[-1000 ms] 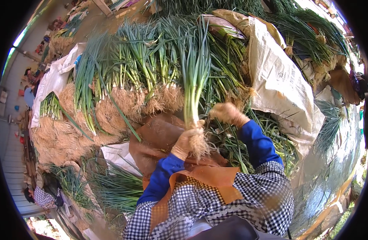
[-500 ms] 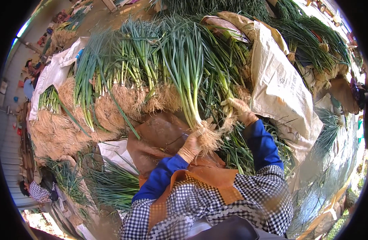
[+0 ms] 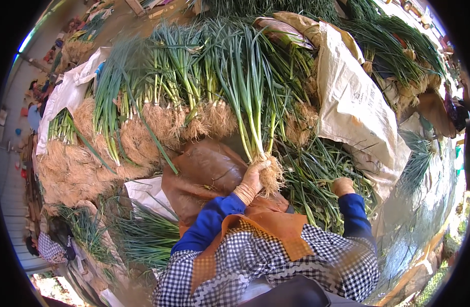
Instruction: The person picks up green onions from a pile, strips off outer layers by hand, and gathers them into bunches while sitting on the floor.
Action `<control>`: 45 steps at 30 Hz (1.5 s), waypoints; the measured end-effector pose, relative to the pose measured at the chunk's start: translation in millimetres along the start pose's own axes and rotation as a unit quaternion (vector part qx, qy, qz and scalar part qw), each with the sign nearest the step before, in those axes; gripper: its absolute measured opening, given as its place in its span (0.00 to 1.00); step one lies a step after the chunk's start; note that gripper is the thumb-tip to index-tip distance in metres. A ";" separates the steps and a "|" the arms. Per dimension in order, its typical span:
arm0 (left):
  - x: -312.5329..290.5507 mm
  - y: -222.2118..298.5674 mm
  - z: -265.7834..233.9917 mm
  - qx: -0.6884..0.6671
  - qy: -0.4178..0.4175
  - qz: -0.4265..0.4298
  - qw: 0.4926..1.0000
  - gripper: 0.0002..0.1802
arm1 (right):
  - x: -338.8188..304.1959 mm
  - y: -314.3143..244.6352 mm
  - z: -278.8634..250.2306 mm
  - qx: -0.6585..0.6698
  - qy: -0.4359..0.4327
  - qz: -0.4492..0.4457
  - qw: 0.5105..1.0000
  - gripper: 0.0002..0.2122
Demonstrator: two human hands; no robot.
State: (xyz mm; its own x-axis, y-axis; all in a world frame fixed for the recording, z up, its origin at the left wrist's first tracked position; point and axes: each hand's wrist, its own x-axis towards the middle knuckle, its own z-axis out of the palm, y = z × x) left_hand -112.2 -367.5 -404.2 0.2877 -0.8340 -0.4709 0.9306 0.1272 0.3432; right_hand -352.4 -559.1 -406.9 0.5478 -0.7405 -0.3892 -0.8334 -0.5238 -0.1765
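Note:
My left hand is closed around the lower stalks of a bunch of scallions. The bunch stands with its green leaves pointing away from me, and its pale, tangled roots hang out beside my fingers. Lower on the right, my right hand is over a heap of loose green leaves. Its back shows, but its fingers are hidden, so I cannot see whether it grips anything.
Rooted scallion bunches lie in a row across the far left. A brown sheet spreads before me. A whitish woven sack lies at right, with more scallions beyond it. Another person is at the lower left.
My right hand has moved from a scallion's roots toward the lower right, over the leaf heap. Another stalk now stands at the right side of my left hand's bunch, which has shifted slightly right.

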 end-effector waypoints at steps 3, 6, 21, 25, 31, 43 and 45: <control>-0.6 1.2 -4.0 0.007 0.002 0.000 1.000 0.17 | 27.8 -37.6 -21.7 -0.114 -0.136 -0.013 0.984 0.17; -1.6 -1.0 -4.0 0.037 0.008 0.007 0.999 0.17 | 57.0 -142.8 -48.0 0.239 0.091 -0.107 0.961 0.20; 1.7 0.2 -9.1 -0.007 0.060 0.064 0.996 0.14 | -31.8 -24.1 -33.3 0.449 -0.134 -0.051 0.882 0.12; -0.1 8.2 -6.0 -0.022 -0.025 0.008 0.999 0.19 | -14.1 19.0 -19.1 -0.156 -0.132 -0.015 0.979 0.21; -6.8 20.4 -0.4 -0.074 -0.080 -0.031 0.994 0.19 | 69.3 -174.2 -9.3 0.326 0.179 -0.434 0.820 0.21; -31.5 79.7 0.1 -0.254 -0.319 0.008 0.913 0.20 | 35.5 -18.3 32.6 -0.268 -0.553 -0.209 0.760 0.18; -32.2 88.3 -4.9 -0.190 -0.315 0.061 0.928 0.22 | 46.3 -22.7 -19.9 -0.032 -0.543 -0.276 0.792 0.16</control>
State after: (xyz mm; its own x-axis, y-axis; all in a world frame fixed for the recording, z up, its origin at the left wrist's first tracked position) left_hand -38.2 -326.7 -362.7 0.3178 -0.9341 0.1628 0.9470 0.3212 -0.0053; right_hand -306.7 -589.8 -402.9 0.4124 0.3902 -0.8232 -0.4639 -0.6878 -0.5584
